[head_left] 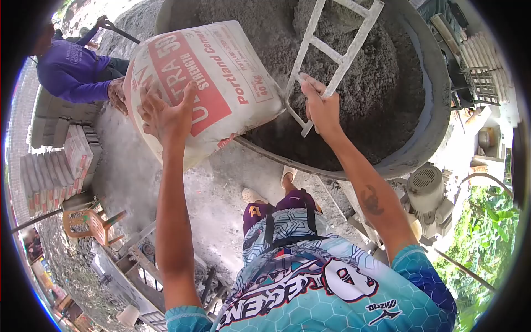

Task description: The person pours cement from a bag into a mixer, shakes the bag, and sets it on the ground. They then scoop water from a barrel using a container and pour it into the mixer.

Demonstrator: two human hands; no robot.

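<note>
A large paper cement bag point(221, 72), printed in red and white, is tilted with one corner over the rim of a round mixing pan point(406, 166). My left hand point(166, 113) presses on the bag's printed face, fingers spread and thumb outstretched. My right hand point(321, 108) is closed around the lower end of a ladder-shaped, cement-coated frame point(345, 55) that stands over the pan. Grey, crumbly mix point(365, 88) lies inside the pan. Another person's hand point(117, 95) touches the bag's far left side.
A co-worker in a purple shirt point(72, 69) stands at the left. Below are stacked bags point(47, 177) and an orange plastic chair point(95, 224). A motor point(426, 185) sits beside the pan at right. Dusty concrete floor point(204, 193) lies by my feet; stacked slabs point(481, 61) stand farther right.
</note>
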